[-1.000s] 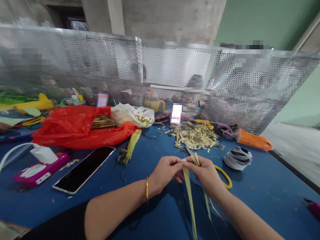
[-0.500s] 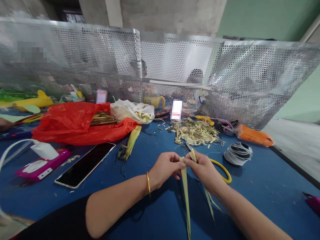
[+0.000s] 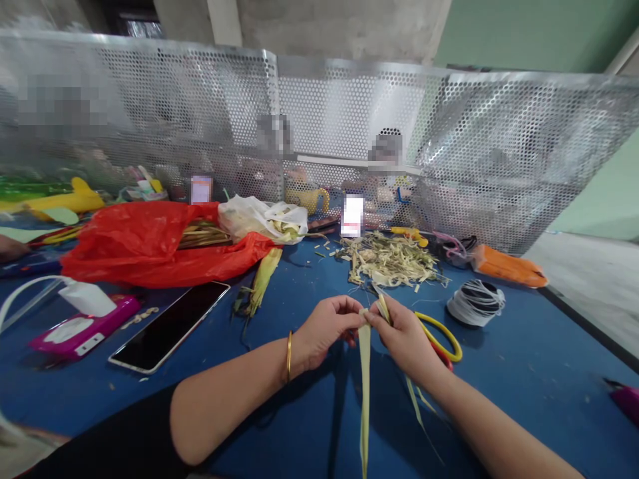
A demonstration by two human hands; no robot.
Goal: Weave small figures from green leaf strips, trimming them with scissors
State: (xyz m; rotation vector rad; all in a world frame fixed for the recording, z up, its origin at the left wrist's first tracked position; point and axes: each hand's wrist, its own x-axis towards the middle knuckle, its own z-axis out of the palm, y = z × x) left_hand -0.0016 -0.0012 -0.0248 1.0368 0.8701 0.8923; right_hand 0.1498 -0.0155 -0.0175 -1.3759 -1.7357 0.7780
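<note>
Near the middle of the blue table, my left hand [image 3: 335,330] pinches the top of a long pale green husk strip [image 3: 365,392], which hangs down toward the near edge. Beside it, almost touching, my right hand [image 3: 402,332] is closed on a folded pale husk piece [image 3: 383,307], with thin strands trailing below the palm. The fingertips meet at the strip's top, and the exact join there is too small to tell. Yellow-and-red handles [image 3: 446,332] lie partly hidden behind my right hand. A heap of husk scraps [image 3: 394,259] is just beyond the hands.
On the left lie a red bag [image 3: 130,243], a black-screened phone [image 3: 170,327] and a purple power strip [image 3: 87,326]. A white thread spool [image 3: 476,303] and orange packet [image 3: 509,266] sit right. A perforated metal screen [image 3: 344,113] stands behind; another person's hand [image 3: 12,248] shows far left.
Both hands have shifted slightly, and the hanging strip now hangs straighter and further left. More of the red handle shows beside my right wrist.
</note>
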